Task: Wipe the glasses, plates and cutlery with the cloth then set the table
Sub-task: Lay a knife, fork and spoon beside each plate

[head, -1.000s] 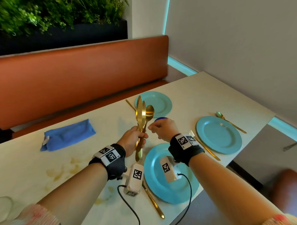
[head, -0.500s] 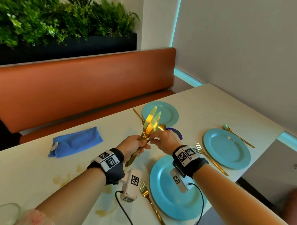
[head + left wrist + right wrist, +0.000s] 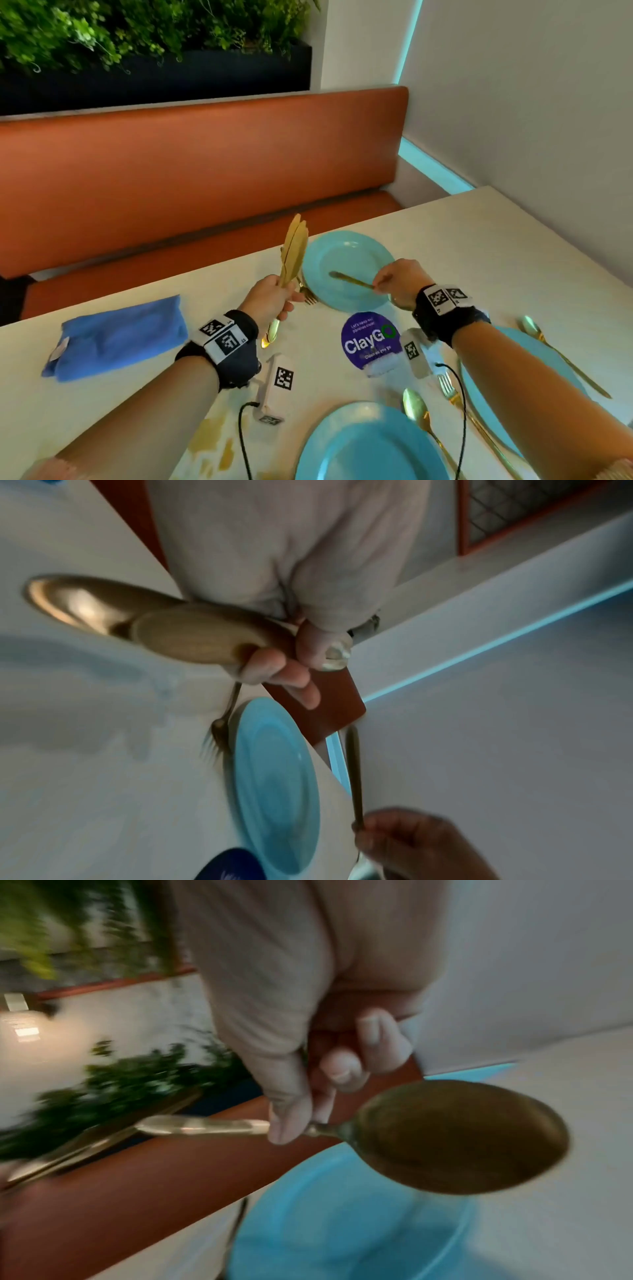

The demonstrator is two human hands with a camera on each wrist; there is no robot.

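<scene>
My left hand (image 3: pixel 287 301) grips two gold knives (image 3: pixel 294 246) by their handles, blades upright, just left of the far blue plate (image 3: pixel 346 246). In the left wrist view the fingers (image 3: pixel 284 669) curl round the knife handles (image 3: pixel 192 634). My right hand (image 3: pixel 380 284) pinches a gold spoon (image 3: pixel 349 281) near its bowl, and the handle points left over the far plate. The right wrist view shows thumb and fingers (image 3: pixel 291 1118) on the neck beside the spoon bowl (image 3: pixel 462 1137). A gold fork (image 3: pixel 308 294) lies left of that plate. The blue cloth (image 3: pixel 116 335) lies folded at the left.
A near plate (image 3: pixel 370 445) has a spoon (image 3: pixel 416 407) on its right. Another plate (image 3: pixel 489 411) at the right lies between a fork and a spoon (image 3: pixel 531 325). A purple sticker (image 3: pixel 371 339) and yellow stains (image 3: pixel 209 438) mark the table. An orange bench (image 3: pixel 205 164) runs behind.
Both hands were together on the bunch of cutlery. My right hand has drawn the spoon out and moved right over the far plate. The left hand keeps the two knives.
</scene>
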